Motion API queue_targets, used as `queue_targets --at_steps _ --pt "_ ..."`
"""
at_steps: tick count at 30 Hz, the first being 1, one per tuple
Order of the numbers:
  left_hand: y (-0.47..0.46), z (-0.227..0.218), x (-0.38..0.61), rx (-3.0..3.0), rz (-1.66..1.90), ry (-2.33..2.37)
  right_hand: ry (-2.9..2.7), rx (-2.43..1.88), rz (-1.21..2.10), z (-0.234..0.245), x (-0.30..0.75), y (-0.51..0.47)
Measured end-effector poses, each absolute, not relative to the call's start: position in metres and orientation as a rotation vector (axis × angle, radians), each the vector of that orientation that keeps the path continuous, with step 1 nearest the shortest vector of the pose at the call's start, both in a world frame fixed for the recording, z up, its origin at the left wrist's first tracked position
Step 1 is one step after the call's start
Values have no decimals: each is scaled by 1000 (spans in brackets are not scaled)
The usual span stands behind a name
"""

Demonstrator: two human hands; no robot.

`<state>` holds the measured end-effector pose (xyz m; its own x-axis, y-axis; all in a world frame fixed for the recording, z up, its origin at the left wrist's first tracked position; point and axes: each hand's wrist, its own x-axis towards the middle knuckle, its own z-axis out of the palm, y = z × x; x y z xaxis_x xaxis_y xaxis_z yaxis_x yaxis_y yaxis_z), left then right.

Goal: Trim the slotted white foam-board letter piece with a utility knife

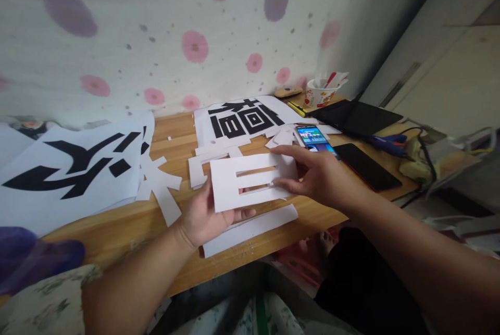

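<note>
A white paper cut-out (230, 181) with two slots hangs just above the wooden table (117, 225). My left hand (205, 218) holds its lower left edge from beneath, fingers curled under the sheet. My right hand (318, 176) grips its right edge, thumb on top and fingers stretched along the paper. A long white paper strip (250, 230) lies on the table under the cut-out. More white cut-out pieces (160, 186) lie to the left and behind.
Large sheets printed with black characters lie at the left (74, 168) and at the back (246, 116). A lit phone (314, 137), a dark phone (367, 165), a black tablet (357, 116), a cup (320, 92) and cables (414, 152) sit at the right.
</note>
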<state>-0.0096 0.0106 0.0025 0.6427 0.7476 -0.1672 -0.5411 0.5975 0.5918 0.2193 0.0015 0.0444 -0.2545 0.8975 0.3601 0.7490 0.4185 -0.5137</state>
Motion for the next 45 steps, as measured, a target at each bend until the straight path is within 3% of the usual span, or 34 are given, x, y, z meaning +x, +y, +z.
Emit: queue_targets --at_steps 37,45 --pt "9 -1 -8 558 753 374 -2087 -1406 179 51 218 1" --pt "13 -1 -7 610 926 533 -2079 -1447 113 50 217 1"
